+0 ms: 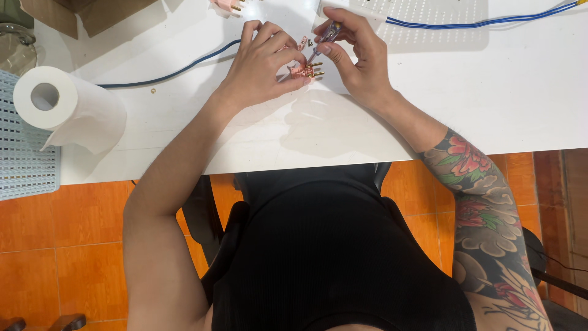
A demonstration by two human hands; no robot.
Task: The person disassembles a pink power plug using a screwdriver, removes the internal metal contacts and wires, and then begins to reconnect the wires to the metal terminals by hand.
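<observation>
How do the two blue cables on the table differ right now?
The cable on the left is a single dark strand curving across the white table toward the left hand; the cable at top right looks like paired brighter blue strands running nearly straight to the table's right edge. The left cable lies on bare tabletop; the right one crosses a white perforated panel. Both are blue and lie flat.

**Around the white table**

A roll of paper towel [67, 107] lies near the table's [520, 92] left edge, just beside a pale blue mesh basket [24, 147]. A blue cable [177, 70] crosses the far left part, and another blue cable [484, 23] runs to the far right corner past a white perforated board [429, 15]. Cardboard [92, 12] sits at the far left corner. Orange floor tiles [79, 245] show below.
</observation>
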